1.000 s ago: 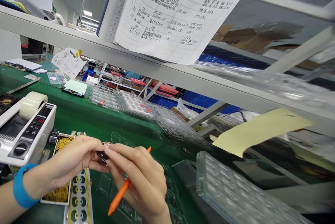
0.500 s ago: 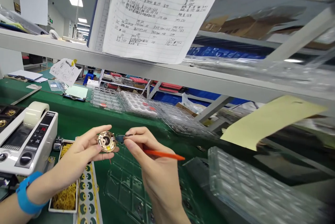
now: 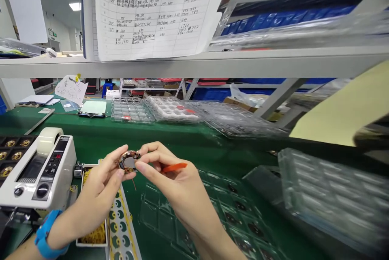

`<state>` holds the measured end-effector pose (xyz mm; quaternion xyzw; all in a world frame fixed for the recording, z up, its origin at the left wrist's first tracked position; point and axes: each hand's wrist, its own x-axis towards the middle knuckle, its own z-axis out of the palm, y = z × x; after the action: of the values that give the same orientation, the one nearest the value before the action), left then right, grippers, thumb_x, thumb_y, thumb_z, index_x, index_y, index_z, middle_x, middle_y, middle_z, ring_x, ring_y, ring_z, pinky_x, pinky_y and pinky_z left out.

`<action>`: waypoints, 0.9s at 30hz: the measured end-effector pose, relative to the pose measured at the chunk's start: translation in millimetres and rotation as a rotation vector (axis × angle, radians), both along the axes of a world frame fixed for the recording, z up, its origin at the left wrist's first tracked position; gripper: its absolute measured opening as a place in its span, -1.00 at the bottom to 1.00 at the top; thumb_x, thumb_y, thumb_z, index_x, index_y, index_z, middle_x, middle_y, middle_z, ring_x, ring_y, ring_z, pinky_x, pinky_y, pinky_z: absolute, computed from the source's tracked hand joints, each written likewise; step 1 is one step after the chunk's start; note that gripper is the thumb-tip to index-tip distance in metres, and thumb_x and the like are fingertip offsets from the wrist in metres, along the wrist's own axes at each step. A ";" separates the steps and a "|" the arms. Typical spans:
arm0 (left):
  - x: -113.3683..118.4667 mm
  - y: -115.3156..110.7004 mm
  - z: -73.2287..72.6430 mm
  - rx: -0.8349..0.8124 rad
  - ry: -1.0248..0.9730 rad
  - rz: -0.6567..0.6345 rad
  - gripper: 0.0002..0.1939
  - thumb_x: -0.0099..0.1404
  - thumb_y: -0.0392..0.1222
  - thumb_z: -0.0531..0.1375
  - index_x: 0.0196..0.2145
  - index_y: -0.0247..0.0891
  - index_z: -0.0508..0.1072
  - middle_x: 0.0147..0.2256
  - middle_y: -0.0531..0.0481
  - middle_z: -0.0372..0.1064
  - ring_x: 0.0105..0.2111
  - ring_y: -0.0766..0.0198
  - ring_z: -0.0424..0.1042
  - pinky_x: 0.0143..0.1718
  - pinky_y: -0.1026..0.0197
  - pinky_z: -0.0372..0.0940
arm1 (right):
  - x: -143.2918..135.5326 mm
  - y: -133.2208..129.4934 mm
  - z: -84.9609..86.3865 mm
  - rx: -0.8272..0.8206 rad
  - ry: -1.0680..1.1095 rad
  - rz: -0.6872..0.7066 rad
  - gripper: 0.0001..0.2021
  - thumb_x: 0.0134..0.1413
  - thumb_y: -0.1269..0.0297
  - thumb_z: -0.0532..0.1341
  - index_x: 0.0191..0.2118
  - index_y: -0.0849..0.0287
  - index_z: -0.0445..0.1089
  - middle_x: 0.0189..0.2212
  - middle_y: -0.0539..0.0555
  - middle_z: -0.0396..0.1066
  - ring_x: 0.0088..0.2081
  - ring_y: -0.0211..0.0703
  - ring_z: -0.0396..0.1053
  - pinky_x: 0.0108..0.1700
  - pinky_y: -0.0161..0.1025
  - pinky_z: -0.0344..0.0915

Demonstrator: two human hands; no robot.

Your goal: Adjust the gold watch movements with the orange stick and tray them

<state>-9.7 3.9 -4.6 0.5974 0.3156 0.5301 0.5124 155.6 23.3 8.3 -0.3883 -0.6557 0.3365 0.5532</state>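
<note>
In my left hand (image 3: 101, 185), between thumb and fingers, is a small round gold-coloured electronic part (image 3: 129, 162), tilted, with a grey flat face and a thin red wire hanging below. My right hand (image 3: 179, 187) is closed with an orange stick-like tool (image 3: 174, 167) tucked in the palm; the tool's far end is hidden. Its thumb and index fingertips press at the right edge of the round part. Whether a small piece is between those fingertips cannot be made out. Below the hands lies a clear compartment tray (image 3: 164, 207) with small dark round parts in it.
At left stands a white tape dispenser (image 3: 57, 170) beside a black tray (image 3: 12, 142) of gold round parts. A box of yellow bits (image 3: 94, 235) and a perforated strip (image 3: 121, 227) lie nearer. Stacked clear trays (image 3: 328, 195) are at right. A shelf beam (image 3: 182, 67) crosses above.
My view has turned and levelled. The round part has tilted in my left hand. My right fingertips, which held a small bluish flat piece beside it, have come against its edge; that piece no longer shows.
</note>
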 end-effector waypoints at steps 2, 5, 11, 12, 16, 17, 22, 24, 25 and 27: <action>0.7 0.1 -1.2 0.009 0.004 0.018 -0.59 0.41 -0.11 0.14 0.19 -0.12 0.37 0.14 -0.07 0.41 0.09 0.07 0.43 0.12 0.08 0.40 | -1.2 -0.7 1.7 0.015 -0.002 -0.004 -0.81 0.03 0.19 0.28 -0.51 0.14 0.50 -0.36 0.08 0.38 -0.40 -0.21 0.26 -0.41 -0.28 0.19; 1.7 0.1 -3.3 0.002 0.004 0.042 -0.60 0.41 -0.12 0.14 0.17 -0.10 0.39 0.13 -0.06 0.42 0.08 0.08 0.44 0.12 0.07 0.39 | -3.0 -1.2 3.6 0.066 -0.011 -0.034 -0.82 0.04 0.22 0.27 -0.51 0.14 0.50 -0.39 0.07 0.39 -0.45 -0.25 0.24 -0.45 -0.30 0.19; 4.0 -1.4 -3.8 0.003 -0.003 0.065 -0.64 0.39 -0.13 0.16 0.12 -0.12 0.42 0.10 -0.07 0.44 0.08 0.07 0.44 0.11 0.06 0.40 | -9.2 -3.0 -0.1 0.176 -0.039 -0.133 -0.81 0.07 0.34 0.24 -0.54 0.13 0.47 -0.42 0.04 0.38 -0.49 -0.28 0.23 -0.45 -0.31 0.23; 4.5 -1.8 -3.3 0.005 -0.004 0.072 -0.65 0.39 -0.14 0.16 0.11 -0.13 0.42 0.09 -0.08 0.44 0.07 0.08 0.44 0.10 0.07 0.40 | -10.5 -3.4 -1.3 0.194 -0.042 -0.142 -0.81 0.07 0.35 0.24 -0.54 0.14 0.47 -0.42 0.04 0.37 -0.48 -0.28 0.24 -0.44 -0.31 0.24; 7.2 -2.4 -1.2 0.007 -0.002 0.103 -0.72 0.36 -0.19 0.17 0.02 -0.17 0.42 0.03 -0.08 0.48 0.03 0.12 0.48 0.05 0.10 0.42 | -16.2 -5.0 -5.8 0.252 -0.042 -0.185 -0.81 0.10 0.41 0.23 -0.52 0.14 0.45 -0.41 0.02 0.36 -0.44 -0.28 0.28 -0.43 -0.33 0.26; 8.1 -2.2 -0.8 0.005 -0.001 0.117 -0.75 0.35 -0.19 0.18 -0.01 -0.18 0.42 -0.01 -0.08 0.50 0.00 0.13 0.49 0.03 0.12 0.43 | -17.8 -5.4 -7.0 0.269 -0.046 -0.195 -0.81 0.10 0.42 0.23 -0.52 0.14 0.44 -0.41 0.02 0.36 -0.44 -0.29 0.29 -0.43 -0.34 0.26; 13.9 -0.7 1.6 -0.018 -0.012 0.217 -0.85 0.31 -0.21 0.21 -0.16 -0.20 0.37 -0.20 -0.04 0.57 -0.17 0.21 0.57 -0.13 0.23 0.45 | -25.1 -6.1 -13.3 0.354 -0.077 -0.235 -0.82 0.12 0.44 0.21 -0.49 0.14 0.39 -0.40 0.01 0.36 -0.41 -0.28 0.32 -0.44 -0.34 0.27; 15.9 -1.1 3.3 -0.033 -0.015 0.234 -0.85 0.29 -0.20 0.23 -0.19 -0.21 0.35 -0.24 -0.03 0.57 -0.21 0.21 0.57 -0.17 0.24 0.45 | -26.7 -5.5 -15.3 0.364 -0.083 -0.246 -0.83 0.12 0.45 0.20 -0.48 0.14 0.38 -0.40 0.02 0.36 -0.41 -0.27 0.34 -0.45 -0.33 0.27; 16.6 -1.4 4.1 -0.038 -0.017 0.238 -0.84 0.28 -0.20 0.24 -0.20 -0.21 0.34 -0.25 -0.03 0.57 -0.22 0.20 0.58 -0.19 0.23 0.45 | -27.0 -5.2 -15.9 0.364 -0.085 -0.248 -0.82 0.12 0.45 0.20 -0.48 0.14 0.37 -0.40 0.02 0.36 -0.40 -0.26 0.34 -0.44 -0.33 0.27; 17.4 -1.9 5.3 -0.043 -0.022 0.242 -0.82 0.27 -0.18 0.25 -0.20 -0.20 0.34 -0.25 -0.03 0.56 -0.22 0.19 0.58 -0.21 0.23 0.45 | -26.9 -4.4 -16.4 0.364 -0.090 -0.247 -0.82 0.12 0.46 0.19 -0.49 0.14 0.36 -0.40 0.02 0.36 -0.40 -0.26 0.35 -0.43 -0.33 0.28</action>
<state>7.8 2.0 0.8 0.5381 0.3911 0.5874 0.4608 128.6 18.9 -8.1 -0.3743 -0.6770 0.1247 0.6213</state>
